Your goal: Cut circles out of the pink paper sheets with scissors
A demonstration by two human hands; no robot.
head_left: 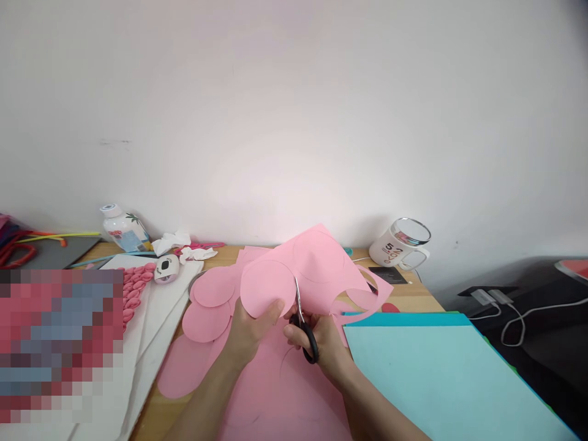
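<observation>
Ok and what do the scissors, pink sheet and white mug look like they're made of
Scissors: shiny metal blades, probably steel, from their silvery gleam; black handles, likely plastic, smooth-looking. Pink sheet: matte paper or thin card, since it bends and carries drawn curves. White mug: smooth, perhaps ceramic or coated metal; its rim looks metallic from bright reflections, the body leaves it open.

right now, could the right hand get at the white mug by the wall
Probably not as things stand: the right hand is taken up with the black-handled scissors, and the pink paper partly juts between it and the white mug.
</observation>
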